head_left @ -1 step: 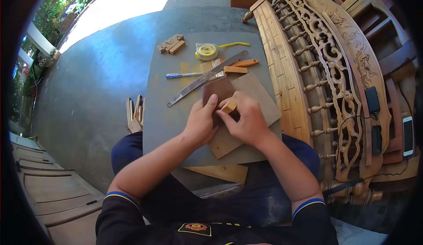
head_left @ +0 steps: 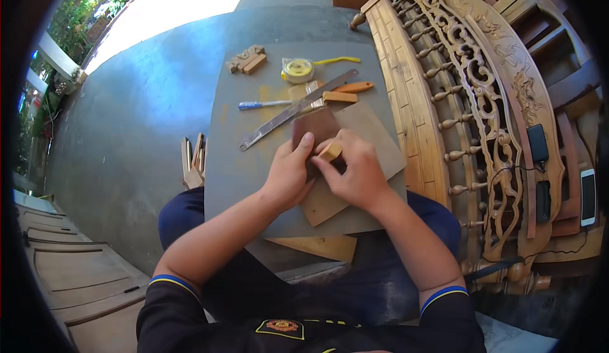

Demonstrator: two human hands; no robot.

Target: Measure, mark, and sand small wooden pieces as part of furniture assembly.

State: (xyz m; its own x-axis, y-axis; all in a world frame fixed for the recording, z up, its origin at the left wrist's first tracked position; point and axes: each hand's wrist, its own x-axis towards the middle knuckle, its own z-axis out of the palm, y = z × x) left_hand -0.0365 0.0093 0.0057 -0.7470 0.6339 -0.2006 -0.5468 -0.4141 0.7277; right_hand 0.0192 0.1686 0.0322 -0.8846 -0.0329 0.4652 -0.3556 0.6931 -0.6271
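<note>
My left hand (head_left: 288,170) grips a dark brown sheet of sandpaper (head_left: 315,126), its thumb lying on top. Pinched in the fingers of my right hand (head_left: 359,170) is a small light-wood block (head_left: 330,152), held close against the sandpaper; whether they touch is hidden by my fingers. Beneath both hands lies a flat tan sheet (head_left: 378,142), set at an angle on the grey table (head_left: 231,191). Just beyond the sandpaper are a long metal saw blade (head_left: 298,110), a brush with an orange handle (head_left: 353,87) and another small wood block (head_left: 340,97).
Farther back on the table are a yellow tape measure (head_left: 297,70), a blue-and-white pen (head_left: 263,105) and several wood pieces (head_left: 248,61). Carved wooden furniture panels (head_left: 457,99) stand close on the right, with a phone (head_left: 588,197) on them. Wood offcuts (head_left: 193,162) stand left of the table.
</note>
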